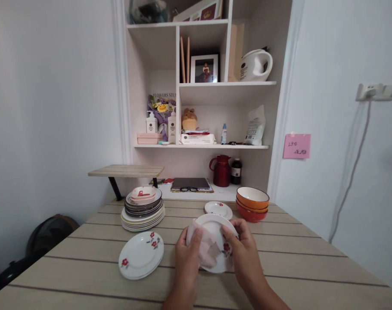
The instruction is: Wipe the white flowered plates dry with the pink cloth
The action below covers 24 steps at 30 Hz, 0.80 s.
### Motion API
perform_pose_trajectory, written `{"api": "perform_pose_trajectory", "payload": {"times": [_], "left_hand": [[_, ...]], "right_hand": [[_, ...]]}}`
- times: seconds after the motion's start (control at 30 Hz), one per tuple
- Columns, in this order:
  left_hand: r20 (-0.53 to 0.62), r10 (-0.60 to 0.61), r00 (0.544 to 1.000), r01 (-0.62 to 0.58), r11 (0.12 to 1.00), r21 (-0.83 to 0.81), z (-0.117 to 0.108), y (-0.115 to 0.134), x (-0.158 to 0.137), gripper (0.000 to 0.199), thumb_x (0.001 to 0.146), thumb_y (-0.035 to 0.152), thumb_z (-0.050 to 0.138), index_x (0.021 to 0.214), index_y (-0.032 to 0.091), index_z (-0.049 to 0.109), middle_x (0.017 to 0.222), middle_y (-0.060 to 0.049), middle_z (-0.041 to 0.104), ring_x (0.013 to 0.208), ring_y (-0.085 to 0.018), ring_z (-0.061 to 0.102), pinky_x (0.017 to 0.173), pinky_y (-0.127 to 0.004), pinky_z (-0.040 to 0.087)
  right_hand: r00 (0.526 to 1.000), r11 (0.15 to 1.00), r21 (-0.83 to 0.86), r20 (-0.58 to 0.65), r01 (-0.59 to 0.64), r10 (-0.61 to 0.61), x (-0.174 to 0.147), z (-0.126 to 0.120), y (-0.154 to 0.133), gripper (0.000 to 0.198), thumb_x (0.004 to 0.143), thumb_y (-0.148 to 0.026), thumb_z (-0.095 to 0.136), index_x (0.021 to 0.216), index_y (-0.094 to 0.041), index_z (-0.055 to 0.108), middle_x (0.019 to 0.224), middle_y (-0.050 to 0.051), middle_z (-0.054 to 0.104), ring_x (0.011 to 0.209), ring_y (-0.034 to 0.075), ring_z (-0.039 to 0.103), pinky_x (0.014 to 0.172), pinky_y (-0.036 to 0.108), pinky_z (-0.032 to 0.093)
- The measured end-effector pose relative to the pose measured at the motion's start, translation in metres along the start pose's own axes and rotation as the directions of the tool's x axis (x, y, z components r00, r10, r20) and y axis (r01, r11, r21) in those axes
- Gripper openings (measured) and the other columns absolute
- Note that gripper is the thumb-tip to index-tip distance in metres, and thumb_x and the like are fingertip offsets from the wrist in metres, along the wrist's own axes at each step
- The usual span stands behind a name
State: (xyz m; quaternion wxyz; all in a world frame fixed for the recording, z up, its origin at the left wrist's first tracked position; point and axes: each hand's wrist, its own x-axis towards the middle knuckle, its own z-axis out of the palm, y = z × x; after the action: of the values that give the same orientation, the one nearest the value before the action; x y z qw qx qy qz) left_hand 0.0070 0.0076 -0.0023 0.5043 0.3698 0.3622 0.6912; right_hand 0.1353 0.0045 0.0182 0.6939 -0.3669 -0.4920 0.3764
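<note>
A white plate with red flowers [217, 228] is held up, tilted, between my two hands over the table. My left hand [188, 254] presses a pale pink cloth [206, 247] onto the plate's left side, thumb on top. The right side of the rim is gripped by my right hand [244, 245], its thumb on the face near a red flower and the fingers behind. Just beyond lies another small flowered plate [218, 209] on the table. To the left rests a short stack of similar flowered plates [141, 255].
A tall stack of plates [142, 217] with small pink dishes [143, 195] on top stands at the back left. Stacked orange and red bowls [252, 204] stand at the back right. Behind are a red thermos jug [221, 171], a dark bottle [236, 172] and a small raised shelf [126, 170].
</note>
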Motion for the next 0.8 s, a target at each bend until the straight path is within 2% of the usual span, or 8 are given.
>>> {"api": "perform_pose_trajectory", "payload": {"times": [0.1,0.2,0.3,0.4,0.47,0.53,0.6,0.8], "left_hand": [[-0.054,0.018,0.998,-0.016,0.999,0.039,0.000,0.008,-0.003,0.047,0.064,0.052,0.077,0.092,0.015,0.070,0.075,-0.003,0.070,0.064,-0.016,0.062,0.057,-0.022,0.049],[-0.084,0.090,0.992,-0.079,0.989,0.127,-0.002,0.018,-0.005,0.043,0.067,0.049,0.075,0.092,0.014,0.071,0.075,-0.004,0.071,0.065,-0.017,0.062,0.057,-0.023,0.049],[0.010,0.233,0.972,-0.225,0.924,0.311,-0.003,0.025,-0.006,0.027,0.071,0.036,0.073,0.087,0.015,0.072,0.077,-0.004,0.071,0.069,-0.018,0.062,0.063,-0.024,0.049],[0.151,0.384,0.911,-0.409,0.793,0.452,-0.004,0.025,-0.007,0.013,0.073,0.026,0.070,0.083,0.017,0.072,0.081,-0.004,0.070,0.076,-0.019,0.062,0.071,-0.025,0.049],[0.188,0.437,0.880,-0.470,0.738,0.485,-0.005,0.023,-0.008,0.011,0.075,0.024,0.069,0.084,0.018,0.071,0.083,-0.005,0.069,0.078,-0.019,0.062,0.073,-0.025,0.048],[0.188,0.460,0.868,-0.487,0.715,0.501,-0.005,0.022,-0.009,0.011,0.076,0.026,0.068,0.085,0.018,0.070,0.083,-0.005,0.069,0.078,-0.019,0.062,0.073,-0.025,0.048],[0.177,0.449,0.876,-0.472,0.720,0.509,-0.006,0.023,-0.009,0.013,0.076,0.028,0.069,0.084,0.018,0.069,0.080,-0.004,0.069,0.076,-0.019,0.062,0.071,-0.024,0.049],[0.122,0.318,0.940,-0.339,0.837,0.429,-0.004,0.029,-0.008,0.022,0.072,0.035,0.071,0.084,0.016,0.069,0.076,-0.004,0.070,0.070,-0.018,0.062,0.065,-0.023,0.050]], "right_hand": [[0.999,1.000,-0.001,0.047,-0.020,0.020,0.001,0.000,0.002,0.026,0.080,-0.044,0.062,0.084,-0.024,0.046,0.070,-0.005,0.051,0.054,0.013,0.047,0.048,0.023,0.041],[0.989,0.990,-0.131,0.140,0.057,-0.039,0.004,-0.002,0.000,0.026,0.080,-0.042,0.061,0.096,-0.025,0.050,0.081,-0.001,0.060,0.063,0.016,0.055,0.055,0.025,0.045],[0.954,0.925,-0.325,0.282,0.198,-0.105,0.008,-0.007,-0.004,0.031,0.079,-0.037,0.062,0.107,-0.024,0.054,0.089,0.002,0.066,0.072,0.020,0.060,0.064,0.028,0.048],[0.908,0.860,-0.429,0.410,0.276,-0.087,0.010,-0.011,-0.005,0.017,0.083,-0.035,0.058,0.093,-0.022,0.058,0.075,0.001,0.065,0.065,0.019,0.059,0.061,0.027,0.046],[0.898,0.842,-0.450,0.432,0.298,-0.087,0.010,-0.012,-0.005,0.014,0.085,-0.036,0.055,0.086,-0.022,0.056,0.069,-0.001,0.062,0.061,0.017,0.057,0.058,0.026,0.044],[0.904,0.826,-0.466,0.412,0.318,-0.115,0.008,-0.012,-0.005,0.017,0.088,-0.038,0.052,0.081,-0.022,0.054,0.064,-0.002,0.058,0.058,0.016,0.053,0.055,0.025,0.040],[0.912,0.821,-0.468,0.382,0.327,-0.145,0.005,-0.012,-0.005,0.023,0.091,-0.040,0.048,0.078,-0.022,0.052,0.061,-0.003,0.053,0.056,0.015,0.049,0.053,0.024,0.037],[0.940,0.911,-0.351,0.328,0.215,-0.095,0.001,-0.009,-0.003,0.030,0.091,-0.049,0.047,0.077,-0.022,0.049,0.063,-0.003,0.046,0.058,0.014,0.043,0.051,0.023,0.036]]}}
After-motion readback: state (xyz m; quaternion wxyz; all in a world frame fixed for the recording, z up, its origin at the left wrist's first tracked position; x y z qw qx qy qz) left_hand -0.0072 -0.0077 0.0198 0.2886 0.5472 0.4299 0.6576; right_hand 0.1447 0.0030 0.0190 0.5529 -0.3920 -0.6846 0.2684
